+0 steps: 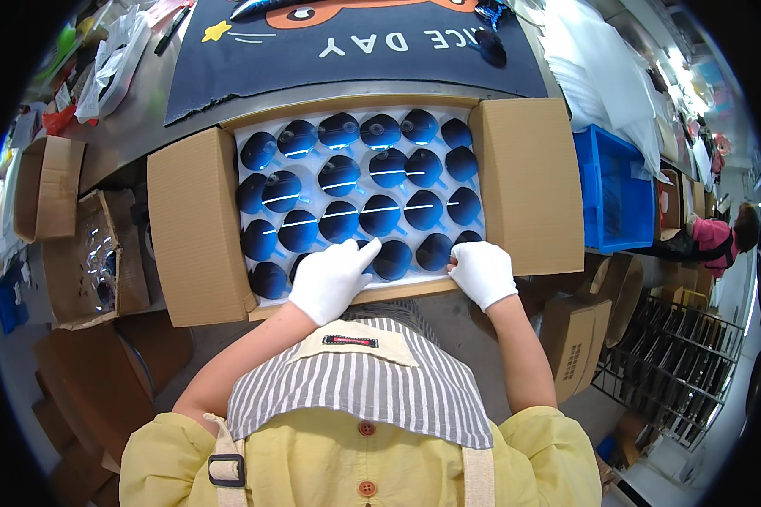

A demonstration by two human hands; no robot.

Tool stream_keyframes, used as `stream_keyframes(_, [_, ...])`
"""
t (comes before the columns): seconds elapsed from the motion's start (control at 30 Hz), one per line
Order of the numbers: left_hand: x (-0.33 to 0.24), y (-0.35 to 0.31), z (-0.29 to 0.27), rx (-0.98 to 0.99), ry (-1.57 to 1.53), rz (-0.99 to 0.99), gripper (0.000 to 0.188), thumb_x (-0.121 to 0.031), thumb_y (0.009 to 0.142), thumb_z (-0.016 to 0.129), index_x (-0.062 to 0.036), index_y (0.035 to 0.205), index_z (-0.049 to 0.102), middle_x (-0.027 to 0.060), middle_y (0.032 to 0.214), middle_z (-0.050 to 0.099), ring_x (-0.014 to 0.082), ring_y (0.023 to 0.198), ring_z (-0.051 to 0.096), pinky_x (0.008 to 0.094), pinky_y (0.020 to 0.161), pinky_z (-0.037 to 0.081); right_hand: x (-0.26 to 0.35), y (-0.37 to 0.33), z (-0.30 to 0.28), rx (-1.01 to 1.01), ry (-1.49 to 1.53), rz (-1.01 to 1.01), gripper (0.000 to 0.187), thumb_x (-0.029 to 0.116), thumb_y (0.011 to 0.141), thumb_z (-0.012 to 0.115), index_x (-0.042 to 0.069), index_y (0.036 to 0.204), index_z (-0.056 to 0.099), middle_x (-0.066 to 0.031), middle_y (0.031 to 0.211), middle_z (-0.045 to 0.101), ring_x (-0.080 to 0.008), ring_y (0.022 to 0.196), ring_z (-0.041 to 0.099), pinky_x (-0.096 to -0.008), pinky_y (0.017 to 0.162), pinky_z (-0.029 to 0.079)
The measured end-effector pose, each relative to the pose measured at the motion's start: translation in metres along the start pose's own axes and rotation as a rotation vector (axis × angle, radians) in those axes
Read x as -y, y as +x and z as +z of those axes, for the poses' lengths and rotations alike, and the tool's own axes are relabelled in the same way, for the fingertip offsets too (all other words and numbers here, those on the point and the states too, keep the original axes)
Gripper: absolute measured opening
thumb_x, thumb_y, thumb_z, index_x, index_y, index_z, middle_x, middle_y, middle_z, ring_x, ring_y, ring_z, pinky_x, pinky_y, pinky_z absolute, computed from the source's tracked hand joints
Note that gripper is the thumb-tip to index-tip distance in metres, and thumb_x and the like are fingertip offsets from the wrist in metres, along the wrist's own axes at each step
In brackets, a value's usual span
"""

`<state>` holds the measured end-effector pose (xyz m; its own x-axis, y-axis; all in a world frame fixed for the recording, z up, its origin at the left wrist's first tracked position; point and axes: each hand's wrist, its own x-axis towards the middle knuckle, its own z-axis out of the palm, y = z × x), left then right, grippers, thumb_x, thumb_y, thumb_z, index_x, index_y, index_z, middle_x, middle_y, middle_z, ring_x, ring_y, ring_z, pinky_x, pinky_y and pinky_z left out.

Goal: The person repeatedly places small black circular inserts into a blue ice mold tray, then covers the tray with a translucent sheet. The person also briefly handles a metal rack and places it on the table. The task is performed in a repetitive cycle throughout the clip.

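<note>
Rows of round, dark blue tinted lenses (339, 176) with small clear tabs lie on a white sheet inside an open cardboard box (528, 186). Both hands wear white gloves and are at the box's near edge. My left hand (331, 280) rests over the front row, index finger stretched out beside a lens (392, 260); its other fingers are partly hidden. My right hand (484, 275) is at the near right corner, fingertips pinched together just below a partly covered lens (468, 237). What lies in that pinch is too small to make out.
A dark printed mat (355, 63) lies on the metal table behind the box. To the right stand a blue plastic bin (617, 190) and white foam sheets (596, 59). Another carton (89, 262) is at the left. A person in pink (719, 241) is far right.
</note>
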<state>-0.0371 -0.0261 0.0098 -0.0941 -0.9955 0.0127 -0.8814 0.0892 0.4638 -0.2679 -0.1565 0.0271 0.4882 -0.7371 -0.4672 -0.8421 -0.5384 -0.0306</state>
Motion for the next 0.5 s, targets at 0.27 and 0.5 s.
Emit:
stream_keyframes(0.27, [0.004,-0.007,0.004,0.111,-0.104,-0.115,0.036,-0.019,0.084,0.073,-0.0137,0.118,0.063,0.0076,0.092,0.064,0.0245,0.080,0.067,0.0336,0.067,0.054,0.010,0.019,-0.023,-0.163,0.171,-0.060,0.022,0.033,0.081,0.073,0.011,0.079,0.072,-0.0112,0.077,0.069,-0.0302,0.074,0.068,-0.0387,0.065,0.053])
stream_keyframes(0.5, [0.014,-0.006,-0.017,-0.218,-0.038,-0.223,0.049,-0.021,0.081,0.075,-0.0110,0.127,0.060,0.0106,0.109,0.065,0.0296,0.098,0.063,0.0373,0.081,0.053,0.053,0.089,-0.026,-0.343,0.168,-0.188,0.022,0.029,0.084,0.072,0.008,0.082,0.067,-0.0127,0.081,0.069,-0.0317,0.074,0.067,-0.0391,0.066,0.054])
